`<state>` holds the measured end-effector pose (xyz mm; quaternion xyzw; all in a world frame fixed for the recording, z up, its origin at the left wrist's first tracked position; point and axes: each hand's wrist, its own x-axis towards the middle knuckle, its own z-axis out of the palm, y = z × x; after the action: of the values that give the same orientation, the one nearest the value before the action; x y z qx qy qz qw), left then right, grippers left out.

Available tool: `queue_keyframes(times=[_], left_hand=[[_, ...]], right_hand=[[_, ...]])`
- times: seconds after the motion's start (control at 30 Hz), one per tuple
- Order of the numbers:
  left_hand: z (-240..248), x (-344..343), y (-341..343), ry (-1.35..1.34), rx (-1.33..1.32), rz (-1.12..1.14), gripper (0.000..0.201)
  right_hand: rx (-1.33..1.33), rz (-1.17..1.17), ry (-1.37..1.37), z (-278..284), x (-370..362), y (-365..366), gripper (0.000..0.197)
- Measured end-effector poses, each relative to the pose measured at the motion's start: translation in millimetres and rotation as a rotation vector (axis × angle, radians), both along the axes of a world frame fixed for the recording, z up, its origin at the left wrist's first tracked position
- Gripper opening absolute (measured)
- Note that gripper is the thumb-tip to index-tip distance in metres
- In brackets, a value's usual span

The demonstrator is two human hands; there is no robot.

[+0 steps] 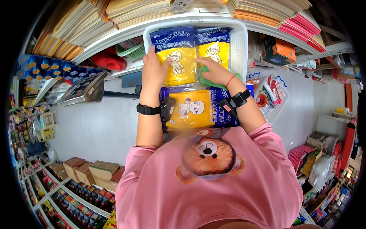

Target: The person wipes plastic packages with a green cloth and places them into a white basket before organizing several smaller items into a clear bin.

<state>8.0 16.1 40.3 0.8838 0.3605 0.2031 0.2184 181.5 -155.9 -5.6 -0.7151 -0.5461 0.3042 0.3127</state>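
Observation:
Two flat blue-and-yellow plastic packets lie side by side in a white basket [241, 49]; each bears a cartoon figure in a helmet. My left hand [153, 68] grips the left edge of the left packet [177, 74], thumb on its face and fingers along its side. A crumpled green cloth [218, 78] is under the palm of my right hand [214, 70], whose fingers reach over the lower part of the right packet [213, 45]. Closer to my body lies a third packet [196, 118], turned sideways, between my forearms.
Shelves with stacked envelopes [137, 13] stand beyond the basket. At left is a scale-like device [82, 87] on a post. A clear bin [272, 101] of small goods sits at right. Cardboard boxes [105, 170] stand behind me at left, near stocked shelves.

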Motion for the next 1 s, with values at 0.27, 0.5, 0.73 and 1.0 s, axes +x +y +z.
queue_keyframes(times=[0.27,0.5,0.73,1.0], left_hand=[[6,-5,-5,0.121,-0.154,0.048,0.06],[-6,-10,11,0.024,-0.306,-0.164,0.025],[2,5,-8,-0.361,-0.828,-0.234,0.017],[-17,11,-10,-0.205,-0.256,-0.266,0.046]], right_hand=[[0.002,-0.296,-0.277,-12,-2,-3,0.075],[-0.363,-0.255,-0.38,6,-9,6,0.064],[0.32,-0.451,0.388,2,14,-5,0.044],[0.072,-0.668,-0.232,18,27,-32,0.043]])
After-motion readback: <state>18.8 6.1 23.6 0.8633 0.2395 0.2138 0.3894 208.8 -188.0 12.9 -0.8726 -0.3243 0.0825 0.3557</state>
